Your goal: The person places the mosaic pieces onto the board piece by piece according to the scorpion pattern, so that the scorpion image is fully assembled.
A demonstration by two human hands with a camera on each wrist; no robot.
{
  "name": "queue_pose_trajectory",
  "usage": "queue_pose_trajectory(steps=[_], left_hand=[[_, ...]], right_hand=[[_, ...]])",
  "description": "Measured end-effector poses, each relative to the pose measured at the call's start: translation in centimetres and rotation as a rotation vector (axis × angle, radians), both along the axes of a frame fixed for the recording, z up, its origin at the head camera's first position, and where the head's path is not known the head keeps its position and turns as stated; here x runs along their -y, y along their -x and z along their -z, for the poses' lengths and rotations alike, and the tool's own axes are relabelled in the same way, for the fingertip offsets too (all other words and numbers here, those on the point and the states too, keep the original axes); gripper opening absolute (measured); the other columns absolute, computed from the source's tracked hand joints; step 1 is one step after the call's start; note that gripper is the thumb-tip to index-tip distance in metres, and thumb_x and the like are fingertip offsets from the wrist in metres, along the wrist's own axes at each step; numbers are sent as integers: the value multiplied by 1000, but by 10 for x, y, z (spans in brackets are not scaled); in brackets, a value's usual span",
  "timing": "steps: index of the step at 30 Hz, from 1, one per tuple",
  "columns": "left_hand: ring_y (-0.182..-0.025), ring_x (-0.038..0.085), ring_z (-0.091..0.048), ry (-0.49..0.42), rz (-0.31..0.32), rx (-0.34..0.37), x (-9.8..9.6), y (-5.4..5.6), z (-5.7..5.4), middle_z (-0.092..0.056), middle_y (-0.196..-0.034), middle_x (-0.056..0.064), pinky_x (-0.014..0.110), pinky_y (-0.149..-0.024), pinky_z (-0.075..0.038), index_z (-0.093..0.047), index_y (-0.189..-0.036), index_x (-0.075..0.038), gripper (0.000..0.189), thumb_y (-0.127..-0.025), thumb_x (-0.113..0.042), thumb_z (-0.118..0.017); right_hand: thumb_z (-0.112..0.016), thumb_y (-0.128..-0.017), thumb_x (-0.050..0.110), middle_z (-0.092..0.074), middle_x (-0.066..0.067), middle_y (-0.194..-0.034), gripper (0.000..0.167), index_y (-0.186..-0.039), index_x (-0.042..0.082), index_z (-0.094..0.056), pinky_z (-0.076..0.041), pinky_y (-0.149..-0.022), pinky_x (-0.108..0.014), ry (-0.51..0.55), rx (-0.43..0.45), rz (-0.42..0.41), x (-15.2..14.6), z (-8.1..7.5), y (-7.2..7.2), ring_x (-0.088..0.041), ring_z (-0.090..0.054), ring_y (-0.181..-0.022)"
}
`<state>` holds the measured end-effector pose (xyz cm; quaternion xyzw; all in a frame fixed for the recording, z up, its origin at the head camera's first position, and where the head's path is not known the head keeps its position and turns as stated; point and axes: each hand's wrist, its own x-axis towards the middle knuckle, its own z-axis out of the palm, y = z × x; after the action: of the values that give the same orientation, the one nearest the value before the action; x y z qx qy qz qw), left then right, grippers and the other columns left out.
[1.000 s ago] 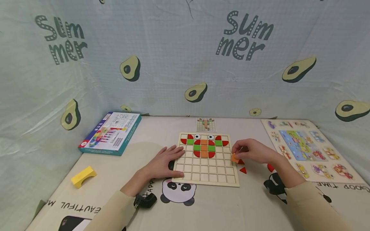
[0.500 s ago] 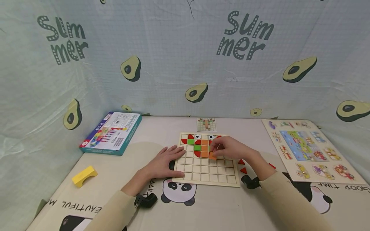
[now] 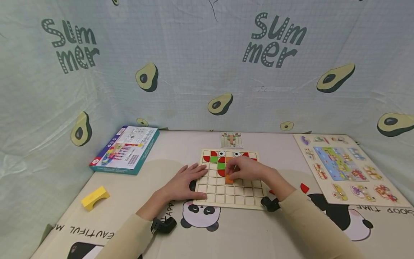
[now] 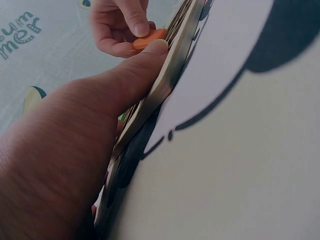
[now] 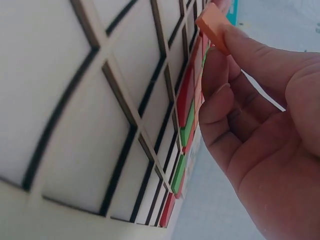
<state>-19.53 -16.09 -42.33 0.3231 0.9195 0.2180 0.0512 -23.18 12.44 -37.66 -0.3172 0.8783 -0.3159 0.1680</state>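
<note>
My right hand (image 3: 244, 168) pinches an orange square tile (image 3: 229, 180) between thumb and fingers, over the middle column of a wooden grid board (image 3: 220, 198). In the right wrist view the tile (image 5: 214, 27) is tilted and seems just off the grid. Red, green and orange pieces and two eye tiles (image 3: 221, 154) lie in the board's upper rows; my right hand hides some of them. Spread flat, my left hand (image 3: 185, 184) rests on the board's left edge. Its thumb (image 4: 120, 82) lies along the near rim in the left wrist view.
Behind the board lies a small pattern card (image 3: 231, 140). A red quarter-round piece (image 3: 304, 188) and a mostly hidden red piece (image 3: 272, 192) lie to the right. A picture puzzle board (image 3: 347, 169), a boxed toy (image 3: 126, 149) and a yellow arch block (image 3: 95, 198) stand further out.
My right hand has carried the orange tile leftward from beside the board's right edge to its middle column. My left hand has stayed in place.
</note>
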Motion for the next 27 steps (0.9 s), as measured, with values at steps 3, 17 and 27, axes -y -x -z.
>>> queue_pose_trajectory(steps=[3,17,27], left_hand=[[-152,30,-18,2,1,1,0,0,0,-34,-162,7,54,-120,-10,-42,-156,-12,90,-84,-57,-74],[-152,30,-18,2,2,3,0,1,2,-34,-162,6,54,-120,-10,-42,-156,-13,90,-84,-57,-74],[-152,31,-19,-3,1,3,0,0,0,-35,-161,7,56,-120,-11,-42,-155,-12,90,-84,-57,-73]], right_hand=[[-73,-93,7,-61,4,-87,8,-94,14,-69,-51,-78,-30,-10,2,-12,1,0,-2,-17,-56,-84],[-75,-91,6,-60,5,-83,11,-91,15,-69,-51,-74,-29,-46,-26,-40,3,-1,-4,-15,-56,-80],[-76,-91,9,-63,6,-84,9,-92,15,-71,-52,-76,-30,-39,-34,-2,-1,-5,-3,-15,-57,-81]])
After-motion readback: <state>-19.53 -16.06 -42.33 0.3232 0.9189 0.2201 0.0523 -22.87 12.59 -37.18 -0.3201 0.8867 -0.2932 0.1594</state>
